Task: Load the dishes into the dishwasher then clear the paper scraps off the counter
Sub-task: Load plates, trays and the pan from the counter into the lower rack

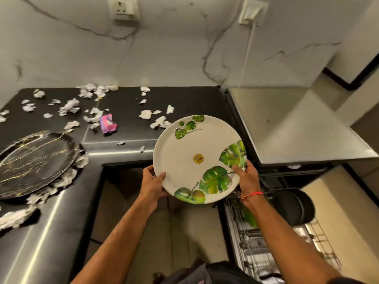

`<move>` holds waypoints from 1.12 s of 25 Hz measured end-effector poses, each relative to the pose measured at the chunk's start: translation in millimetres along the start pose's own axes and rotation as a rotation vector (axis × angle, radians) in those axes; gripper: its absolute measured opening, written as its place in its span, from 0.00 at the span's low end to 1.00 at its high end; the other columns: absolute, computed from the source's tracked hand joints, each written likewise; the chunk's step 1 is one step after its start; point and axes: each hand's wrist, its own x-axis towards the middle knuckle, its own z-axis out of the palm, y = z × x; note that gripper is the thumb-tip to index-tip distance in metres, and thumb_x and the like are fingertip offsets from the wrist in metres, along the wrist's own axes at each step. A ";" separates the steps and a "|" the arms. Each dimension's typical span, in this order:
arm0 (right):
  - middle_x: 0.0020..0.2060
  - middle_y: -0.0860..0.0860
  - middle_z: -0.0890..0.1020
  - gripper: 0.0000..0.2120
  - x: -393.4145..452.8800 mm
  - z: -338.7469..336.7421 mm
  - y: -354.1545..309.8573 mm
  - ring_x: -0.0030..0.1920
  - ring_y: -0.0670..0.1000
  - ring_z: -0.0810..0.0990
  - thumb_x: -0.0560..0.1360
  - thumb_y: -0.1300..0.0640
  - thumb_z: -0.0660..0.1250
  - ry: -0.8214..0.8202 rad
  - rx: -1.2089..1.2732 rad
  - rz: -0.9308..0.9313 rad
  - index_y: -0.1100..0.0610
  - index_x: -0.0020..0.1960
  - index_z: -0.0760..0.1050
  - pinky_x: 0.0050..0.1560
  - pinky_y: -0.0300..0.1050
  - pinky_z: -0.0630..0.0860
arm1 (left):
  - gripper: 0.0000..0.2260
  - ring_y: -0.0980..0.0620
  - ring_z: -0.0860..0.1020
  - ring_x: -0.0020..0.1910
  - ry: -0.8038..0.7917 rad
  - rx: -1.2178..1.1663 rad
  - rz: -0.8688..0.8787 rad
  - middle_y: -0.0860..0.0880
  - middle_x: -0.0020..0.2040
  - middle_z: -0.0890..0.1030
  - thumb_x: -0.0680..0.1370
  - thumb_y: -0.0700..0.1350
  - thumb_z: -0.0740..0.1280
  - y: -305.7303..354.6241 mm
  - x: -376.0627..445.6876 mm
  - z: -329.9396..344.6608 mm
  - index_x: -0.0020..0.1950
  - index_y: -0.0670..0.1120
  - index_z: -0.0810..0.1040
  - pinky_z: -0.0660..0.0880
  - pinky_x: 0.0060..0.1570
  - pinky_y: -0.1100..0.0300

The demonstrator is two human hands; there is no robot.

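From the head camera, both hands hold one dish in the air above the gap between the counter and the open dishwasher. The left hand [152,184] grips the lower left rim of the leaf-print plate [190,152], thumb over the face and fingers beneath; the right hand [247,179] grips the lower right rim the same way, its thumb lying on a green leaf. A red thread circles the right wrist. The plate is tilted with its face toward the camera, and a round yellow sticker [198,158] sits near its middle.

Low on the right, the dishwasher rack [266,249] is pulled out, and dark plates [295,206] already stand in it; something green shows among the wires beside the right forearm, too hidden to name. On the black counter [127,105] to the left, a black plate with gold veining [34,162] rests on crumpled paper, and paper scraps [69,106] are scattered across the top, along with a pink and purple wrapper [108,123].

The loading step looks to be in hand, with the scraps untouched. The next move probably calls for swinging the plate right and down, turning it on edge, and sliding it between free tines near the dark plates without knocking them. The black plate then remains to load.
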 end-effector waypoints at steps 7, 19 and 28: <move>0.42 0.49 0.86 0.15 -34.1 -200.9 -1.0 0.42 0.52 0.84 0.76 0.72 0.64 0.204 0.088 -0.040 0.63 0.62 0.76 0.46 0.50 0.82 | 0.14 0.48 0.80 0.55 -0.186 0.394 0.136 0.49 0.61 0.78 0.81 0.43 0.67 -30.2 -45.1 150.8 0.66 0.50 0.70 0.82 0.50 0.45; 0.51 0.54 0.84 0.12 -142.9 -495.0 13.8 0.50 0.53 0.82 0.78 0.67 0.66 0.561 -0.064 -0.071 0.56 0.58 0.78 0.56 0.53 0.78 | 0.05 0.45 0.82 0.50 -0.558 0.961 0.466 0.48 0.50 0.81 0.80 0.42 0.67 -131.1 -126.4 431.5 0.55 0.48 0.74 0.81 0.51 0.48; 0.43 0.51 0.83 0.04 -104.0 -604.2 105.4 0.44 0.46 0.79 0.78 0.59 0.68 0.986 -0.277 0.124 0.54 0.52 0.79 0.50 0.43 0.75 | 0.06 0.46 0.77 0.49 -0.872 1.202 0.589 0.43 0.51 0.80 0.80 0.42 0.65 -265.6 -86.9 659.6 0.56 0.44 0.74 0.72 0.47 0.57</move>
